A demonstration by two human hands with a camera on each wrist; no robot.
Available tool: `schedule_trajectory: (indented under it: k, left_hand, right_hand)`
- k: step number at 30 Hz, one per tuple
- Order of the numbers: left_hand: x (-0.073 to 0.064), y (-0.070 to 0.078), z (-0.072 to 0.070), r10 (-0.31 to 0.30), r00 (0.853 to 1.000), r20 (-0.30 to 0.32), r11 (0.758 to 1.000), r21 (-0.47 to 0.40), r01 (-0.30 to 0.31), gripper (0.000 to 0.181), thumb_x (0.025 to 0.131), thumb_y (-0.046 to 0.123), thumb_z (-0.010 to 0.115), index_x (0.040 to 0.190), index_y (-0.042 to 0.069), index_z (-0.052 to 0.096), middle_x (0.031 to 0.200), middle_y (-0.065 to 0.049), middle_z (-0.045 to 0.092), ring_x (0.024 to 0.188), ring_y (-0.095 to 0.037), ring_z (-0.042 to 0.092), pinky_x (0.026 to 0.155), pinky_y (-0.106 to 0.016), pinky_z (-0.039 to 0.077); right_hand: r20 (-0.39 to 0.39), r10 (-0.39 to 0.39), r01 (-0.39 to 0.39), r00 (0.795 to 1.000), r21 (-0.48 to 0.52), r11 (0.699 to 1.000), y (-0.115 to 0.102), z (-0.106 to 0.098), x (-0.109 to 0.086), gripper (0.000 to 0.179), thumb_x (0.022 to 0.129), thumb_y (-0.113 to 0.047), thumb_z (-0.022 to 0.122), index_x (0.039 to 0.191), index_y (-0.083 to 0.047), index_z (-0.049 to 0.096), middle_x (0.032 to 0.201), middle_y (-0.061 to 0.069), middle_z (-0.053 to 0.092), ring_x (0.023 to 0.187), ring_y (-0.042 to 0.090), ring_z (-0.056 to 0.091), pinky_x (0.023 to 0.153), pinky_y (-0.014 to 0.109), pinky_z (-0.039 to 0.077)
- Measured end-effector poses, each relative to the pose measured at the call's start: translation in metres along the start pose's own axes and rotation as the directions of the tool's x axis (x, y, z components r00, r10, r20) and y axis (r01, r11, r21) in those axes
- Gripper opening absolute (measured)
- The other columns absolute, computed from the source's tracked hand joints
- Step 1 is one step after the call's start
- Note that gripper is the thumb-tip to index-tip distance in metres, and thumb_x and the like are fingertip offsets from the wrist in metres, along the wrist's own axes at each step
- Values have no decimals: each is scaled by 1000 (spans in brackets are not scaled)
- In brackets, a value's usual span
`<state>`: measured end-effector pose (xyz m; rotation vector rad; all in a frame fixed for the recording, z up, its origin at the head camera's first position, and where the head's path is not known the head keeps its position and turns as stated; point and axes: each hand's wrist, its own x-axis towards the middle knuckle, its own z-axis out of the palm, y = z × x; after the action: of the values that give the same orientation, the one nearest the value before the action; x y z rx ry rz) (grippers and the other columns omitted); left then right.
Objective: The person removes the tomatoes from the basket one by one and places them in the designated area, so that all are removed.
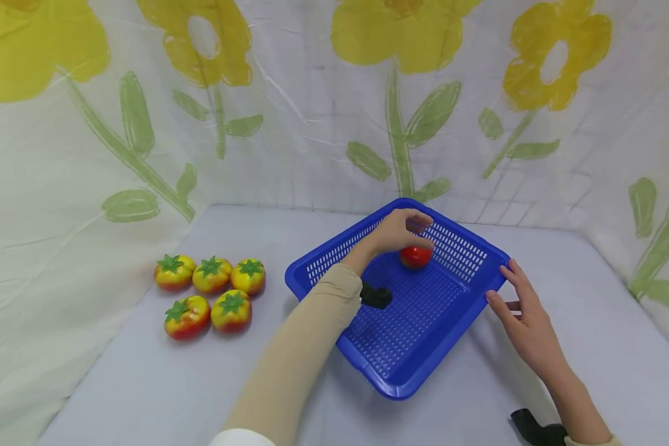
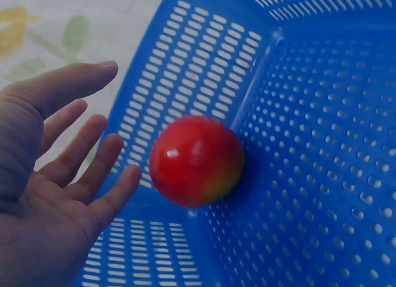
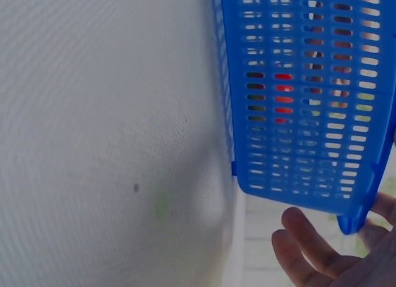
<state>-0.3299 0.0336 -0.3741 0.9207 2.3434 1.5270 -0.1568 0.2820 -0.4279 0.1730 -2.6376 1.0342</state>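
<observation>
A red tomato (image 1: 415,257) with a yellowish patch lies in the far corner of the blue perforated plastic basket (image 1: 424,313). Over that corner hovers my left hand (image 1: 397,230), thumb and fingers spread; the left wrist view shows the palm bare and a gap between its fingers and the tomato (image 2: 197,162). At the basket's right corner, my right hand (image 1: 526,322) holds the rim between thumb and fingers. From outside, the right wrist view shows the slotted wall (image 3: 297,151), red showing through it, and the fingers (image 3: 303,237) at the rim.
Several yellow-and-red tomatoes (image 1: 231,311) with green leafy tops sit in two rows left of the basket. They stand on a pale table (image 1: 145,384). Behind it hangs a white curtain (image 1: 306,142) painted with yellow flowers.
</observation>
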Motion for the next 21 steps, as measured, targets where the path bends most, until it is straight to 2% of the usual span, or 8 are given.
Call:
schedule_trajectory:
  k: [6, 14, 21]
  left_hand:
    - [2, -10, 1, -23, 999, -27, 998, 59, 24, 54, 82, 8, 81, 131, 1, 61, 130, -11, 60, 121, -24, 53, 99, -28, 44]
    - [4, -16, 4, -54, 997, 51, 995, 89, 49, 55, 80, -3, 79, 132, 0, 59, 133, -13, 57, 126, -30, 50, 95, -24, 46]
    - [4, -18, 9, -91, 992, 86, 991, 109, 82, 56, 78, -7, 79, 130, -2, 59, 129, -14, 60, 119, -27, 56, 91, -21, 47]
  right_hand:
    - [-14, -5, 5, 1000, -6, 1000, -1, -1, -1, 65, 102, -29, 54, 158, -16, 23, 163, 4, 13, 103, 41, 56, 72, 10, 40]
    - [-12, -9, 10, 1000, 5, 1000, -1, 0, -1, 65, 102, -28, 54, 158, -16, 23, 163, 4, 13, 103, 40, 56, 72, 9, 41]
    - [-12, -4, 4, 1000, 1, 1000, -2, -1, -1, 66, 102, -28, 54, 158, -17, 22, 163, 4, 13, 104, 41, 56, 72, 9, 40]
